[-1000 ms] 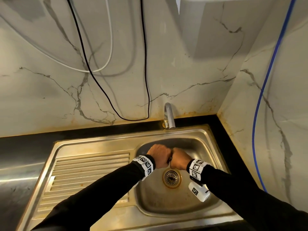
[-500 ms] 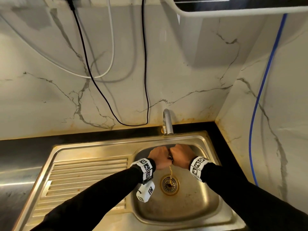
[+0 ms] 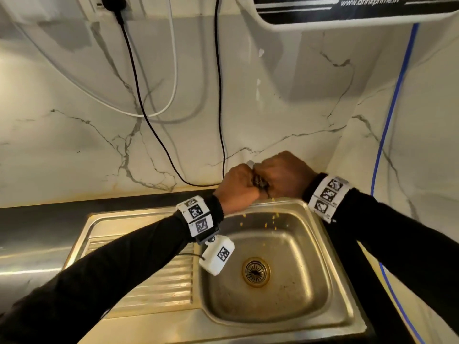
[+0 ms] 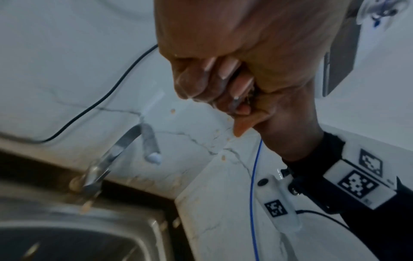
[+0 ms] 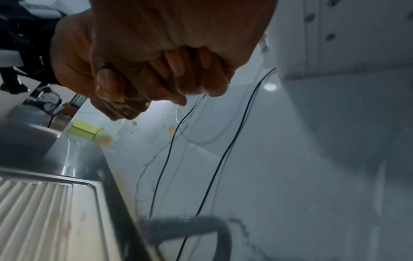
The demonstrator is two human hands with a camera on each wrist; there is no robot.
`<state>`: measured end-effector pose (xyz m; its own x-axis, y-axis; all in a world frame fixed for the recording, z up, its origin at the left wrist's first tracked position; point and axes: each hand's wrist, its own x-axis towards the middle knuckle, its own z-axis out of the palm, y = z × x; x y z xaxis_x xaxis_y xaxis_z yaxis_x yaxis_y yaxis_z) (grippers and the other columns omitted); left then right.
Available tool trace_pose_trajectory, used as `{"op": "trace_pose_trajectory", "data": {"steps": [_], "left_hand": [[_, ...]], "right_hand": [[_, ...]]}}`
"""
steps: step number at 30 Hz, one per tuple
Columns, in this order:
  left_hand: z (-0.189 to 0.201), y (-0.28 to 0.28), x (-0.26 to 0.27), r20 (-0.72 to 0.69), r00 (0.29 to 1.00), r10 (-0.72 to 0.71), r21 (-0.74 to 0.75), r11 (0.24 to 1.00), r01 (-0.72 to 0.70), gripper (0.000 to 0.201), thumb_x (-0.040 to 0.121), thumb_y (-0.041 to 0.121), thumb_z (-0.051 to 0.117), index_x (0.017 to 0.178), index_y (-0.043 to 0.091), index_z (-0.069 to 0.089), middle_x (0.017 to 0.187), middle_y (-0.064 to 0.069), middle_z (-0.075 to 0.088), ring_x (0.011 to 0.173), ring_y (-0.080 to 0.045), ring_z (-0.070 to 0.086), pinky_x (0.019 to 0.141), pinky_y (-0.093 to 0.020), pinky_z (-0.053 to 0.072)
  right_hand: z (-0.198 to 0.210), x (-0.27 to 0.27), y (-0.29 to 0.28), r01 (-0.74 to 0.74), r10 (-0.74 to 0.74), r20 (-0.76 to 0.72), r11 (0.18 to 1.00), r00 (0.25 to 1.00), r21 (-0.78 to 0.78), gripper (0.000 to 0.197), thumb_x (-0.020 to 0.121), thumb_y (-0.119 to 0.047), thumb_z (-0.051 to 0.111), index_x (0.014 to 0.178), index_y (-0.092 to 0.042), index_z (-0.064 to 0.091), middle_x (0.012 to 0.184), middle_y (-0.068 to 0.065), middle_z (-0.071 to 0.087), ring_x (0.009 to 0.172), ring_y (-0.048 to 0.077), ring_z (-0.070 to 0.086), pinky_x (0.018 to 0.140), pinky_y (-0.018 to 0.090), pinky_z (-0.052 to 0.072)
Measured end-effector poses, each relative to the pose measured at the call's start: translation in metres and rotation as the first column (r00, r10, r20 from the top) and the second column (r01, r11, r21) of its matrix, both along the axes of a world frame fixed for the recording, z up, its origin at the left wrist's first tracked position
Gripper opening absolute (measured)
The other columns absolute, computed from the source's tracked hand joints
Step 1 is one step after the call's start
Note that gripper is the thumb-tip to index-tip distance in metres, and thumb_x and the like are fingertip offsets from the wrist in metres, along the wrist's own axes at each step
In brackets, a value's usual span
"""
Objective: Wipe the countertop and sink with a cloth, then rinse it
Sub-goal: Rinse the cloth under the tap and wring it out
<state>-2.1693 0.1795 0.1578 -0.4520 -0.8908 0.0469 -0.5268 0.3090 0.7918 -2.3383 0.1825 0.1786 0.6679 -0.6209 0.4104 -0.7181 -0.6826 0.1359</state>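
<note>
Head view: the cloth (image 3: 260,182) is gripped between left hand (image 3: 238,188) and right hand (image 3: 283,176), fingers curled tight, now raised higher above the sink (image 3: 320,244); drops are shed, so wringing after rinsing is judged underway.

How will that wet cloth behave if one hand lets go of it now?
Probably floppy: the cloth is crushed into a small dark wad between the left hand and right hand. Likely soaked and somewhat heavy, since drops fall into the sink. Possibly slippery; the fingers look wet.
</note>
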Motion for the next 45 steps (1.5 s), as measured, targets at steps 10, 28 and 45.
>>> {"op": "trace_pose_trajectory", "data": {"steps": [10, 28, 45], "left_hand": [[-0.119, 0.048, 0.006, -0.088, 0.995, -0.042, 0.389, 0.918, 0.073, 0.027, 0.072, -0.001, 0.076, 0.068, 0.025, 0.077, 0.067, 0.005, 0.071, 0.066, -0.008, 0.066, 0.075, -0.046, 0.057], [-0.157, 0.045, 0.002, -0.196, 0.98, -0.026, 0.405, 0.908, 0.105, 0.016, 0.061, 0.011, 0.082, 0.067, 0.024, 0.075, 0.069, 0.006, 0.073, 0.068, -0.01, 0.069, 0.075, -0.035, 0.055], [-0.198, 0.103, 0.083, -0.177, 0.969, 0.171, 0.552, 0.832, -0.046, 0.047, 0.084, 0.017, 0.084, 0.127, 0.021, 0.063, 0.116, -0.003, 0.072, 0.098, -0.021, 0.074, 0.068, -0.036, 0.064]], "right_hand": [[-0.135, -0.003, 0.032, -0.019, 0.047, -0.127, 0.976, 0.991, 0.215, 0.025, 0.067, -0.038, 0.08, 0.072, -0.02, 0.063, 0.058, -0.004, 0.063, 0.042, 0.015, 0.058, 0.04, 0.021, 0.041], [-0.157, -0.005, 0.055, 0.183, -0.154, -0.137, 0.957, 0.978, 0.225, 0.037, 0.052, -0.031, 0.086, 0.077, -0.012, 0.066, 0.06, 0.003, 0.063, 0.044, 0.023, 0.062, 0.041, 0.029, 0.047], [-0.232, 0.038, 0.116, 0.05, -0.652, 0.352, 0.514, 0.672, 0.856, 0.053, 0.052, -0.045, 0.085, 0.098, -0.034, 0.061, 0.093, -0.013, 0.069, 0.085, 0.009, 0.066, 0.073, 0.038, 0.056]]}}
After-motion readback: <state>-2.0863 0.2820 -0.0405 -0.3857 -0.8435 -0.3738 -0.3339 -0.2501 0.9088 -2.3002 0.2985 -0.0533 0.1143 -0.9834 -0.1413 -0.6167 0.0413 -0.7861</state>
